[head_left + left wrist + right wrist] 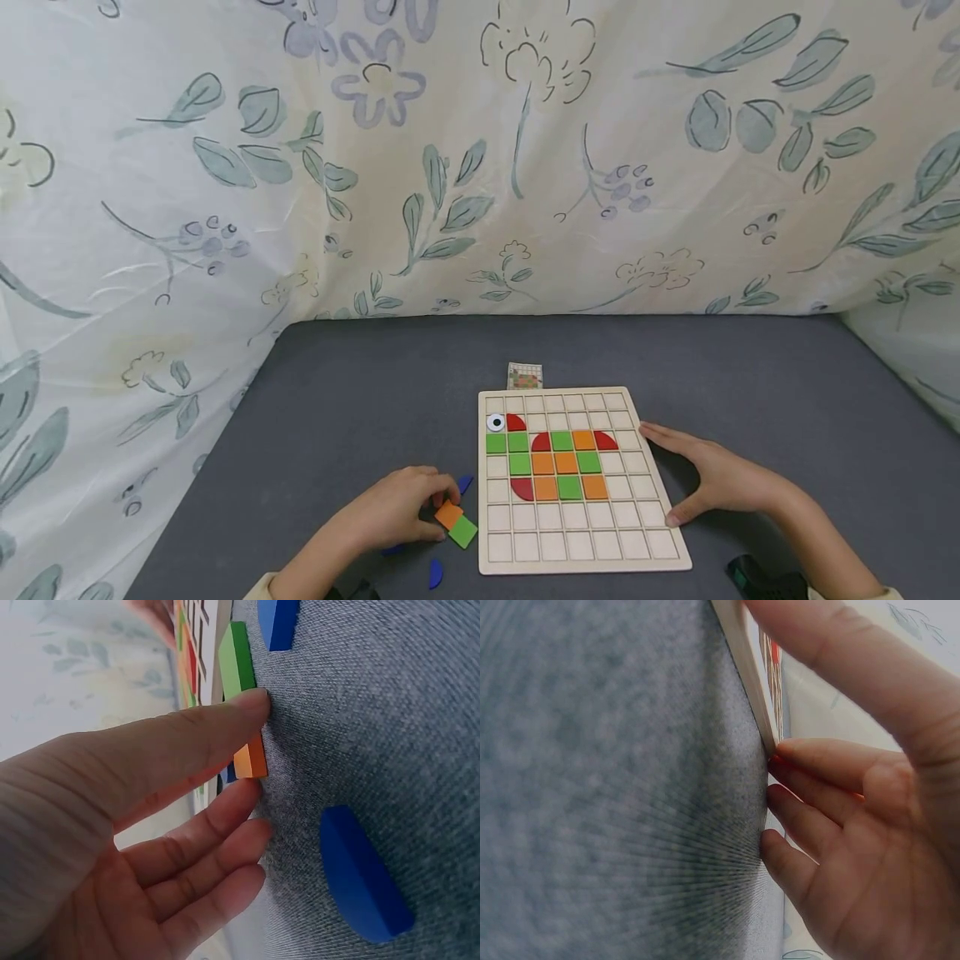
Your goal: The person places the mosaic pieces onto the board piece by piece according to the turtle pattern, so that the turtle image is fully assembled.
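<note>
My left hand pinches an orange square tile at the left side of a pale wooden grid board. A green square tile lies against the orange one, near the board's edge. In the left wrist view the thumb crosses in front of the orange tile, and the other fingers curl loosely beside it. My right hand rests along the board's right edge, thumb and forefinger spread apart, fingertips touching the rim. On the board, green, orange and red pieces form a patterned block, with a round eye piece at upper left.
Blue rounded pieces lie around the left hand, one below it and another behind it. A small pattern card sits at the board's far edge. A dark grey cloth covers the table, and a floral curtain hangs behind.
</note>
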A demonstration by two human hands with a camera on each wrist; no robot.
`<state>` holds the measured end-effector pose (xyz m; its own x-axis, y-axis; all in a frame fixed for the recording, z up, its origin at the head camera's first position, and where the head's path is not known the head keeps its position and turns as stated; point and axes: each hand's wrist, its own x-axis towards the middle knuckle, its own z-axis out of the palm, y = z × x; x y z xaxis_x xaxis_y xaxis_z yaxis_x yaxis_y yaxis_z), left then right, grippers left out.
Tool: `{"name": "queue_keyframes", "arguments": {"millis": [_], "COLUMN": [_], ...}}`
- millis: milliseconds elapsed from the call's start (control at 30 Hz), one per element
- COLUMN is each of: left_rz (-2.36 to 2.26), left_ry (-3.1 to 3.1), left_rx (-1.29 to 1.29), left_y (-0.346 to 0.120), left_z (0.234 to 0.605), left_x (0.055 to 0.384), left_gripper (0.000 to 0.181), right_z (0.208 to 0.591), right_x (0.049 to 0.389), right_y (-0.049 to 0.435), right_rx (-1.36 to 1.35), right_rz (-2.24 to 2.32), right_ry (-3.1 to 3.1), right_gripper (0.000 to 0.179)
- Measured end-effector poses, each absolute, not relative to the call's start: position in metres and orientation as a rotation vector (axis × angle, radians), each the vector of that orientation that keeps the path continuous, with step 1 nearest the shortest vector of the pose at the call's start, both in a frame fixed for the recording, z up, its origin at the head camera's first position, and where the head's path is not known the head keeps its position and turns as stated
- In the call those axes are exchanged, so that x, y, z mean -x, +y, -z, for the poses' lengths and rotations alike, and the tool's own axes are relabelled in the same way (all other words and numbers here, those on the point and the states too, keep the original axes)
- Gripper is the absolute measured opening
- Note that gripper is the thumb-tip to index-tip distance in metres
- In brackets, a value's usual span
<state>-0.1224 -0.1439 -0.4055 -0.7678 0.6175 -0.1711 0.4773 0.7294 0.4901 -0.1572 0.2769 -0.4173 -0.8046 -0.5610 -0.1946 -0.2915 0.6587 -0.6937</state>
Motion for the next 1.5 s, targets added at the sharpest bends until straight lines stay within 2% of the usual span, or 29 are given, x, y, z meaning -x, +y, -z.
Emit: {"name": "queue_keyframes", "arguments": {"millis": [133, 700, 1500], "left_rz": [-0.613, -0.581, -0.622], "left_ry": [2.613, 2.663, 2.682], "left_rx": [-0.853, -0.868, -0.854], "left_y": [-0.144, -0.144, -0.156], "left_z": [0.406, 0.404, 0.372], "left_x": [0.122, 0.120, 0.126], "left_gripper": [0.026, 0.025, 0.020], "right_z": [0.417, 0.419, 0.418], "right_x": [0.157, 0.158, 0.157], "right_y": [0.277, 0.277, 0.277], "right_rx": [0.666, 0.687, 0.679], "right_rz": [0.942, 0.936, 0.950], "right_ry": [2.481, 2.477, 2.485], "right_gripper": [0.111, 0.110, 0.110]}}
